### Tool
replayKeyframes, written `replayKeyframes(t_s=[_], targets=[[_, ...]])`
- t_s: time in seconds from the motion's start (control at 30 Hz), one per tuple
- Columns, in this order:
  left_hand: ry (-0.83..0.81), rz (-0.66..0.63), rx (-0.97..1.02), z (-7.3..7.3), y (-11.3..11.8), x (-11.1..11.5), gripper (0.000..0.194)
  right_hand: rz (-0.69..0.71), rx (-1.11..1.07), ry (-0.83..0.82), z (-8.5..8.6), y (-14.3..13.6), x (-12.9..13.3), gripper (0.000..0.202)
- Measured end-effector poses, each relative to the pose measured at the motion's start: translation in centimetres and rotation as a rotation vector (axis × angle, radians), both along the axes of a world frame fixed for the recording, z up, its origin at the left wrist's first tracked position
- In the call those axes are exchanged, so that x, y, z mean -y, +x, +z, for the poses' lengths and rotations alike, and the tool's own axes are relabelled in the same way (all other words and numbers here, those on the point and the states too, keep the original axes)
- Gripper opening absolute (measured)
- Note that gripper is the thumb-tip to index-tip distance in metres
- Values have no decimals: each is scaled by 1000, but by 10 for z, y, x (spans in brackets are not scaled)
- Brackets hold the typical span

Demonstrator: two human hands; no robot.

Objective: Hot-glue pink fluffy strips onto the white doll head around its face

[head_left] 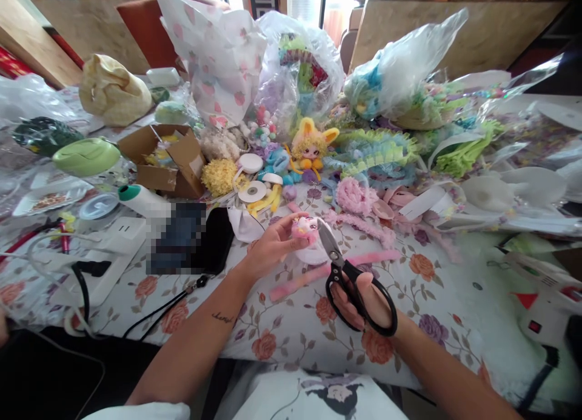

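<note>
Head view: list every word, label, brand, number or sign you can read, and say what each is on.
"NTE": on the dark sign in the background; the rest cannot be made out.
Script on the left forearm: too small to read surely.
Pale label on the cardboard box: too blurred.
Brands, numbers: none readable.

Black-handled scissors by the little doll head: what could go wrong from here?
The scissors in the right hand point at the doll head, so a slip might scratch its face. Their tips are also close to the fingertips of the left hand, which could get nicked. Lowered, the blades might catch the fuzzy pink strip on the table.
</note>
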State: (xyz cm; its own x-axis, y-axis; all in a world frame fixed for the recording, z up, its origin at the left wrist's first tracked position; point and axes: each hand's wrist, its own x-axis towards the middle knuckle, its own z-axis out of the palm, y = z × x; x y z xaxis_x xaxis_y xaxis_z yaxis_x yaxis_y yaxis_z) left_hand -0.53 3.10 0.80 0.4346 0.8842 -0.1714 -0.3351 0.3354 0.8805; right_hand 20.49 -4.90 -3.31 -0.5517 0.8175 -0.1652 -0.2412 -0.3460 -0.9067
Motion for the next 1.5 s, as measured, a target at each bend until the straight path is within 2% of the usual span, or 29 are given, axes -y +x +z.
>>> replayKeyframes(t_s=[0.07, 0.13, 0.27, 0.33, 0.4, 0.47, 0.53, 0.63, 0.7, 0.77, 0.9, 0.97, 1.03, 1.13, 1.23, 1.3, 1.4, 1.5], targets=[[-12, 62, 22, 0, 1, 0, 52, -48, 50, 75, 8, 10, -5, 65], [-14, 114, 36, -2, 1, -2, 50, -128, 245, 179, 19, 30, -10, 60], [1, 184, 42, -7, -3, -8, 49, -346, 987, 366, 42, 91, -5, 44], [-11, 205, 53, -8, -4, -11, 47, -454, 1356, 375, 51, 121, 7, 40], [-42, 208, 84, -9, -6, -12, 44, -488, 1666, 332, 55, 143, 20, 38], [-94, 185, 130, -9, -7, -13, 39, -475, 1881, 284, 53, 157, 31, 35], [-140, 169, 168, -8, -7, -12, 35, -460, 1993, 247, 48, 165, 36, 33], [-163, 189, 212, -6, -7, -11, 31, -480, 2018, 277, 41, 170, 37, 33], [-181, 203, 255, -4, -5, -11, 32, -532, 1988, 450, 41, 165, 33, 35], [-210, 198, 300, -2, -3, -10, 36, -614, 1895, 691, 45, 152, 26, 34], [-229, 112, 325, -1, 0, -6, 42, -739, 1409, 1028, 58, 94, 4, 22], [-230, 71, 310, -2, 1, -3, 44, -685, 1179, 1146, 62, 56, -8, 22], [-225, 61, 296, -3, 1, -1, 46, -585, 1076, 1252, 62, 20, -18, 31], [-208, 78, 293, -1, 2, 3, 48, -437, 1062, 1433, 58, -21, -28, 37], [-211, 113, 259, 3, 4, 6, 50, -293, 1124, 1582, 50, -43, -33, 28], [-219, 131, 218, 4, 4, 8, 49, -281, 1149, 1662, 44, -50, -34, 22], [-204, 136, 186, 0, 4, 11, 47, -340, 1189, 1775, 36, -55, -35, 19], [-94, 68, 142, -6, 3, 11, 40, -355, 1208, 1886, 32, -57, -37, 16]])
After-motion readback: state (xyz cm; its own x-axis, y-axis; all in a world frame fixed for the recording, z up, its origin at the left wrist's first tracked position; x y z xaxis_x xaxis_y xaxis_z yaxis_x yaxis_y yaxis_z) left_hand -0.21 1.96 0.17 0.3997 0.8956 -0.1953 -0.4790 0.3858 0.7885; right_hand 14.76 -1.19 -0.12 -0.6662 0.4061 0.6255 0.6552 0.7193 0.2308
